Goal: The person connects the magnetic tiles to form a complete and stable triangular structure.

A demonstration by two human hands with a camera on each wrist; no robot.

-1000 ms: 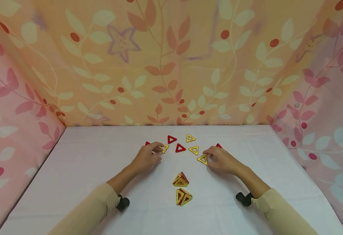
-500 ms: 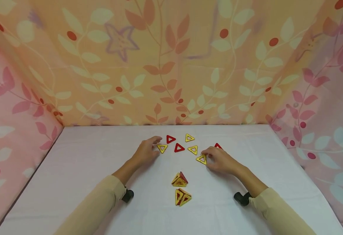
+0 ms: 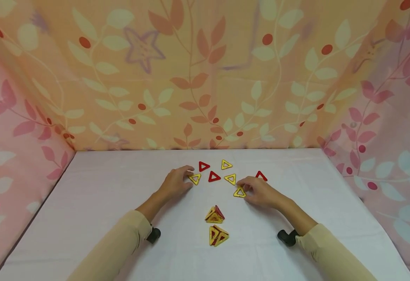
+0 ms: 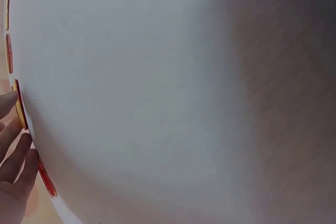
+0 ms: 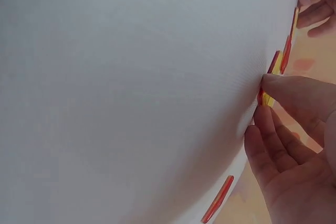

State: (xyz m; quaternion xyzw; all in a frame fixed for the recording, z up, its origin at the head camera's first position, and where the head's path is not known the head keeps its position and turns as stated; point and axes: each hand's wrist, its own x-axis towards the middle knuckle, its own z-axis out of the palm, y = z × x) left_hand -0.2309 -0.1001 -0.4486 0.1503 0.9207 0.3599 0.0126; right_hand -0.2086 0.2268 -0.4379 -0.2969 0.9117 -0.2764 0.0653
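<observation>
My left hand (image 3: pixel 177 182) pinches a yellow triangle tile (image 3: pixel 195 179) lying on the white table, its fingers at the tile's left side. In the left wrist view, thumb and fingers lie along that tile's edge, and a red triangle tile (image 4: pixel 47 178) rests beside the other fingers, hidden in the head view. My right hand (image 3: pixel 264 192) pinches a second yellow triangle tile (image 3: pixel 239 194) between thumb and index finger, as the right wrist view shows. Between the hands lie two red triangle tiles, one (image 3: pixel 203 166) behind the other (image 3: pixel 213 177), and two yellow ones (image 3: pixel 226 168) (image 3: pixel 230 182).
A red triangle tile (image 3: pixel 261 175) sits behind my right hand. Nearer the front edge stand two small yellow-and-red pyramids (image 3: pixel 214 216) (image 3: pixel 218 236) made of triangle tiles. Patterned cloth (image 3: pixel 205 97) surrounds the white table (image 3: pixel 103 187) at the back and sides.
My left hand first moves back off its yellow tile, then returns to it and turns it slightly. My right hand shifts a little left, turning its yellow tile so a point faces backward.
</observation>
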